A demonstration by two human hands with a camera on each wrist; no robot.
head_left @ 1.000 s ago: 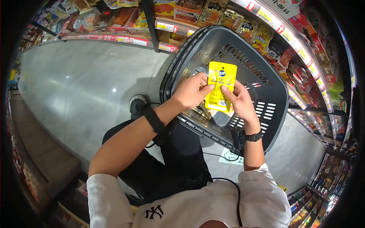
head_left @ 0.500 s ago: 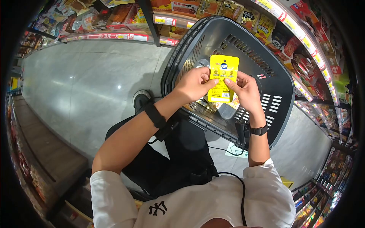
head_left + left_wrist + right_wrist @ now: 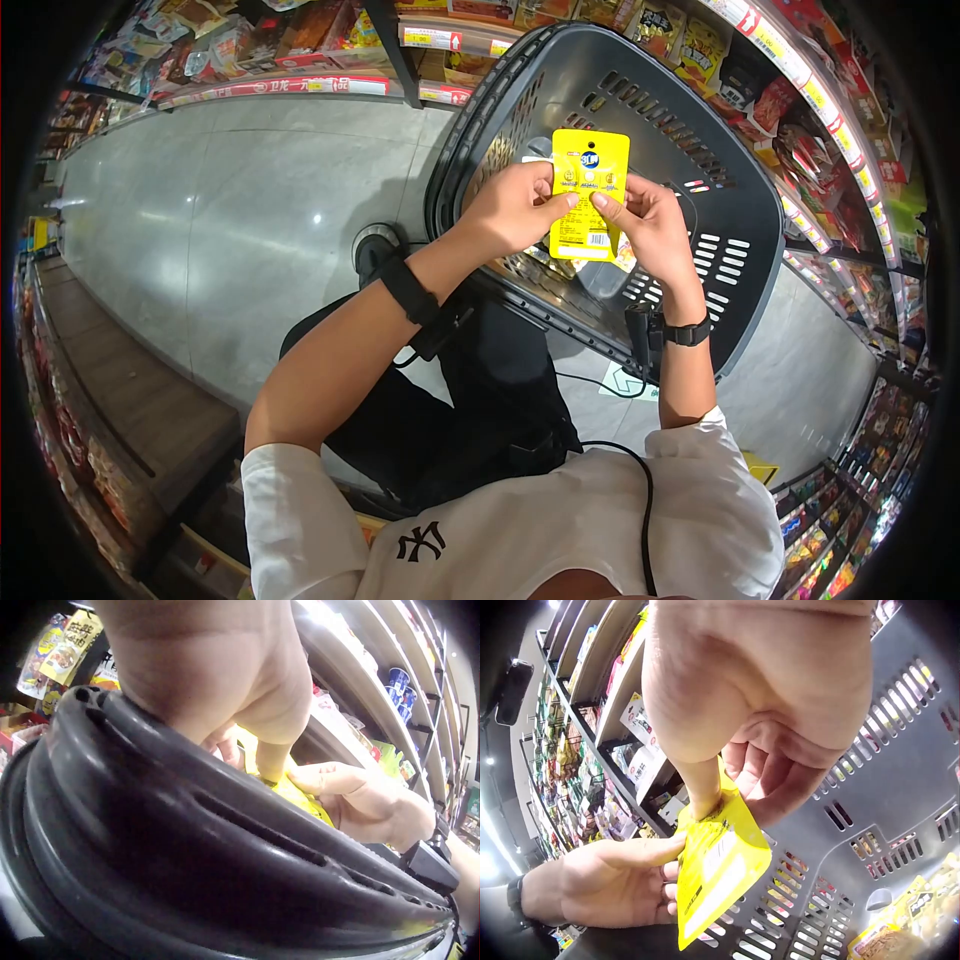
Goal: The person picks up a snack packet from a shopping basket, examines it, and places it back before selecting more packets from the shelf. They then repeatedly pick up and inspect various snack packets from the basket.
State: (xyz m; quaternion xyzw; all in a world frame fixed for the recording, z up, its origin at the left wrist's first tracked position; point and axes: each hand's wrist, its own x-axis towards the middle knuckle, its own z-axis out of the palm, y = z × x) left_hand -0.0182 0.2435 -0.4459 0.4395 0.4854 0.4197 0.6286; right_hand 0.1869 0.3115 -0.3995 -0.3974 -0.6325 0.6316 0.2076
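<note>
Both hands hold a flat yellow snack packet (image 3: 580,225) over the shopping basket, its printed back with a barcode facing up. My left hand (image 3: 515,212) pinches one side edge, thumb on the face. The opposite edge is pinched by my right hand (image 3: 655,230), its thumb also pressing the face. In the right wrist view the packet (image 3: 727,877) hangs tilted between the right thumb and the left hand (image 3: 607,885). From the left wrist, the basket rim (image 3: 187,802) covers most of the packet.
The dark grey basket (image 3: 735,185) has slotted walls and contains several packets (image 3: 900,930). Snack shelves (image 3: 790,75) curve close along its far and right sides. Grey tiled floor (image 3: 280,210) lies to the left, beside a shoe (image 3: 375,250). A black cable (image 3: 648,500) runs across the shirt.
The hands, packet and basket have shifted slightly up and right in the head view. Both hands keep the same grip on the packet.
</note>
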